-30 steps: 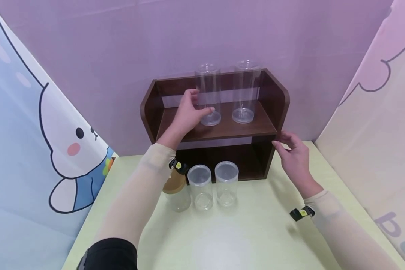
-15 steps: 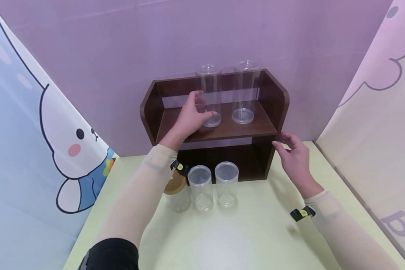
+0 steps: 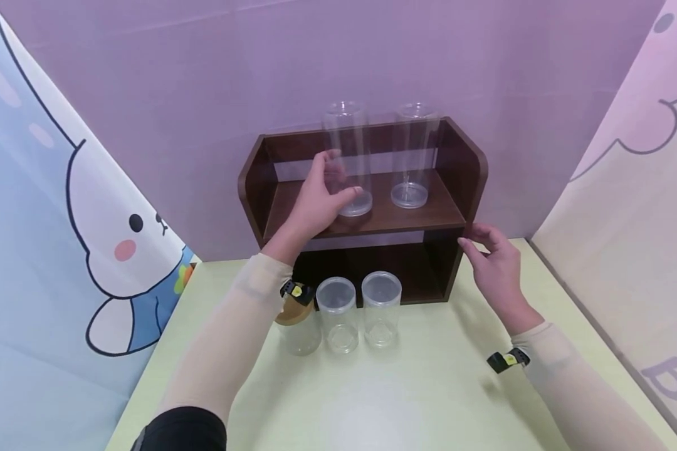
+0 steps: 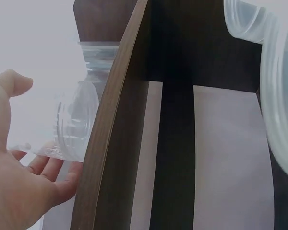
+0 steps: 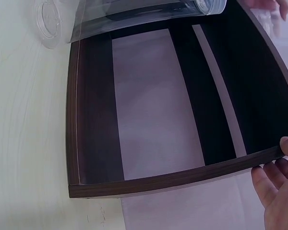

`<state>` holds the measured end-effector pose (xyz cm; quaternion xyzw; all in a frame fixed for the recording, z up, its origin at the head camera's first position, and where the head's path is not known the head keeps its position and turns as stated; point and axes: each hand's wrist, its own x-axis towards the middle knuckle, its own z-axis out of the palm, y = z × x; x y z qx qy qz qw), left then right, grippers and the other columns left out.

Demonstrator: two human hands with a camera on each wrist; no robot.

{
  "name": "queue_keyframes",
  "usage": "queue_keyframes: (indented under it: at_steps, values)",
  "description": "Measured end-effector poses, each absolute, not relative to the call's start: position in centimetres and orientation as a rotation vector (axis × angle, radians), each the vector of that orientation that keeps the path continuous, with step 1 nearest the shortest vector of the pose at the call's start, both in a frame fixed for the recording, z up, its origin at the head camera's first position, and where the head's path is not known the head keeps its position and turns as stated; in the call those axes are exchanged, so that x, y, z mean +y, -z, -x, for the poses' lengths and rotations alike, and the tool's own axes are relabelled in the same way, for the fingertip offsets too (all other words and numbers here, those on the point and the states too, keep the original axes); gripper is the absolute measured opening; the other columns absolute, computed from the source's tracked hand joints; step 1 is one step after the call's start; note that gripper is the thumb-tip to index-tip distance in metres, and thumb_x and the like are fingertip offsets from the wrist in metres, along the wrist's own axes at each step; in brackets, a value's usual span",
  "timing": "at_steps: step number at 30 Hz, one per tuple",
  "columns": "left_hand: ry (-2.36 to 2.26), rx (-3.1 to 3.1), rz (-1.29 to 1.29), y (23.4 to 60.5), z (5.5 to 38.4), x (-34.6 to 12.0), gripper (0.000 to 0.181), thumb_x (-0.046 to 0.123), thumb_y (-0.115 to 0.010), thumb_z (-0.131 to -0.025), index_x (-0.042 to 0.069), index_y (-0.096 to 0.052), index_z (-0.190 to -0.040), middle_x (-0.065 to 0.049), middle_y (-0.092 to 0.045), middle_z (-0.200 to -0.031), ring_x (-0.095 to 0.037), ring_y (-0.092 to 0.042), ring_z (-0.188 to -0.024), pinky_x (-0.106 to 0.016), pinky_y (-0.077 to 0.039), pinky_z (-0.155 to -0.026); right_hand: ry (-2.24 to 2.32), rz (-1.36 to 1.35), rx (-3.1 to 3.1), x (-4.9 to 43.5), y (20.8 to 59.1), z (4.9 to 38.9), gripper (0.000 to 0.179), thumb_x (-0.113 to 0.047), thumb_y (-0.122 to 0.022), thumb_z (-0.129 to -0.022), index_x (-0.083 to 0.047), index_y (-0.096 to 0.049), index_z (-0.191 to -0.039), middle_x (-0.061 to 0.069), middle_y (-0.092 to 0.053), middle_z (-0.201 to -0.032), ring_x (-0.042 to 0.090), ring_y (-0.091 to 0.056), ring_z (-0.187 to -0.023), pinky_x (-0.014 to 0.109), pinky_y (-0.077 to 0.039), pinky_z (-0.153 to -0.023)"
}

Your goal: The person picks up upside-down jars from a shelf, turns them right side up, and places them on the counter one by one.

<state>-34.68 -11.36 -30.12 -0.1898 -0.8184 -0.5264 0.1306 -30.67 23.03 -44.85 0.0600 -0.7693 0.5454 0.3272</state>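
Note:
In the head view a dark brown two-tier shelf (image 3: 457,166) stands at the back of the table. My left hand (image 3: 316,203) holds a tall clear jar (image 3: 356,150) at the upper tier, thumb at the near side and fingers behind. The jar leans slightly, its base near the front edge of the board. In the left wrist view the fingers show through and past the clear jar (image 4: 77,120). A second tall clear jar (image 3: 410,195) stands upright to its right. My right hand (image 3: 496,269) pinches the shelf's right side panel (image 5: 182,177), thumb inside and fingers outside.
Before the lower tier stand a clear jar with a tan lid (image 3: 297,313), partly behind my left wrist, and two clear jars, a left one (image 3: 337,319) and a right one (image 3: 381,313). Purple cloth (image 3: 203,81) hangs behind; printed cloths flank the pale table (image 3: 429,376).
My left hand has moved slightly right and its fingers have come around the tall jar. The jar's base has shifted a little forward and it leans more. My right hand stays on the panel.

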Motion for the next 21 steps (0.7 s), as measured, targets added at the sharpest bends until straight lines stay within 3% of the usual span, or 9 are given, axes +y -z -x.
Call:
queue_keyframes:
  at_steps: [5,13,21]
  values:
    - [1.541,-2.347,0.601,30.6,33.4,-11.6,0.079,0.027,-0.082,-0.098,0.022,-0.039,-0.163,-0.007,-0.058,-0.143,-0.018,-0.060,-0.127,-0.045,-0.056,-0.107,-1.437,-0.161,-2.015,23.2,44.9,30.6,0.027,0.003,-0.080,-0.099,0.008,-0.072,-0.124,0.026,-0.078,-0.115,-0.010,-0.068,-0.101,0.008,-0.054,-0.081]
    - [1.622,-2.293,0.706,31.6,31.7,-12.3,0.077,0.024,-0.079,-0.097,0.023,-0.039,-0.162,-0.014,-0.057,-0.145,-0.023,-0.058,-0.131,-0.050,-0.055,-0.107,-1.450,-0.161,-2.004,23.5,45.0,30.6,0.025,0.004,-0.080,-0.099,0.007,-0.074,-0.122,0.014,-0.080,-0.110,-0.009,-0.069,-0.101,0.008,-0.054,-0.080]
    - [1.601,-2.301,0.772,32.6,29.8,-13.4,0.076,0.027,-0.078,-0.099,0.026,-0.038,-0.163,-0.012,-0.058,-0.149,-0.023,-0.059,-0.134,-0.054,-0.054,-0.113,-1.468,-0.188,-1.992,23.2,45.1,30.9,0.025,0.003,-0.081,-0.098,0.006,-0.074,-0.122,0.019,-0.079,-0.111,-0.007,-0.070,-0.100,0.008,-0.055,-0.080]
